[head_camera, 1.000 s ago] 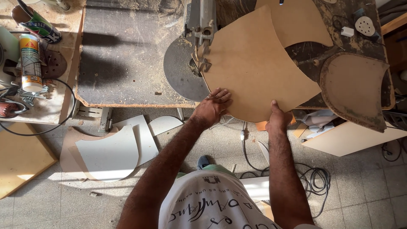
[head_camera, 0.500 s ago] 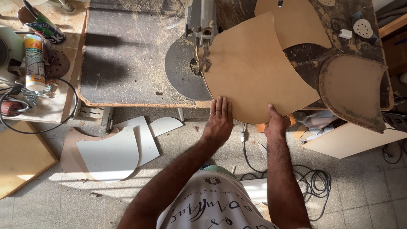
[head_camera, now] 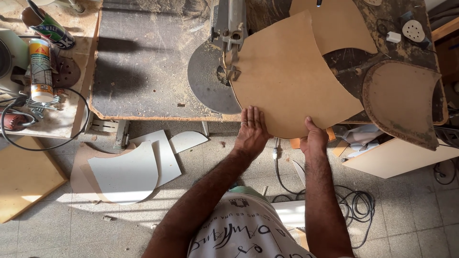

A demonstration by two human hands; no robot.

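A tan fibreboard panel (head_camera: 291, 76) with curved edges lies on the dusty saw table (head_camera: 143, 71), its left edge against the blade and guide (head_camera: 229, 57) of a scroll saw. My left hand (head_camera: 252, 131) rests flat on the panel's near left edge, fingers together and a ring on one finger. At the panel's lower edge my right hand (head_camera: 314, 139) grips it, thumb on top. The round metal saw plate (head_camera: 210, 81) is covered in sawdust.
A second cut panel (head_camera: 334, 24) and a brown curved template (head_camera: 404, 102) lie to the right. White and tan offcuts (head_camera: 126, 169) sit on the tiled floor, black cables (head_camera: 354, 210) too. A sealant tube (head_camera: 40, 69) and tools are on the left bench.
My left hand has slid from a bent grip at the panel's edge to lying flat on it. The panel has turned slightly against the blade.
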